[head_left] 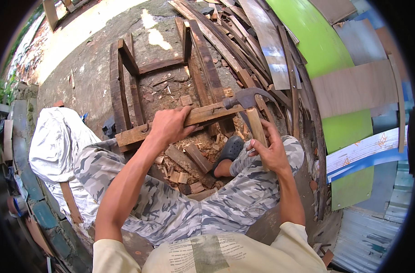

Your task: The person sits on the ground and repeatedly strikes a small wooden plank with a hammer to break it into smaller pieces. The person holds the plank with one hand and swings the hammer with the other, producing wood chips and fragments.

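Observation:
A claw hammer point(256, 123) with a wooden handle and a dark metal head is in my right hand point(272, 149), fingers wrapped round the handle. Its head lies at the right end of a wooden bar point(206, 113), seeming to touch it. Over the middle of that bar, my left hand point(171, 125) is closed in a grip. The bar runs across the near end of a wooden frame point(117, 88), whose long side pieces stretch away from me. A crosspiece point(162, 65) joins them farther off.
Wood offcuts point(198, 158) and chips cover the ground between my legs, beside a dark clog point(232, 148) on my foot. A white cloth sack point(57, 136) sits at left. Long planks point(230, 38) pile up at far right, near green sheets point(314, 36).

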Demonstrator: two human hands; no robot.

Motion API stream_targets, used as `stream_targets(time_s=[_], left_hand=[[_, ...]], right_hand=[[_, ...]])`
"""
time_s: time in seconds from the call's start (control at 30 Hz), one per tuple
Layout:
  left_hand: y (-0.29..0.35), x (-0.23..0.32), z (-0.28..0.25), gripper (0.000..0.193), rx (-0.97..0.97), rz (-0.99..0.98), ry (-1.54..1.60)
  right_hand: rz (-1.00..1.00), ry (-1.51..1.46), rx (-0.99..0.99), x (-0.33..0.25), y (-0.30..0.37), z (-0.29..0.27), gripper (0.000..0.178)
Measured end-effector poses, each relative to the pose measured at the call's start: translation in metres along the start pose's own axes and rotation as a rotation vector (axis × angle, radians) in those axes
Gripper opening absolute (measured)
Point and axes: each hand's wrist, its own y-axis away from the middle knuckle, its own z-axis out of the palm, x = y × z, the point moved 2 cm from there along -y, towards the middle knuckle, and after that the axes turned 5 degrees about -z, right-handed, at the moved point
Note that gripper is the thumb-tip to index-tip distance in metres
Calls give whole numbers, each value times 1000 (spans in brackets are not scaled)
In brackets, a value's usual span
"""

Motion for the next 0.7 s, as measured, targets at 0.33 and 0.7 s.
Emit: stream_targets(time_s=[0.33, 0.7], left_hand=[[20, 12, 18, 61, 282, 98, -20], [-2, 5, 12, 55, 126, -3, 6]], right_hand=[[139, 155, 82, -16, 29, 24, 62], [358, -410, -30, -18, 22, 56, 51]])
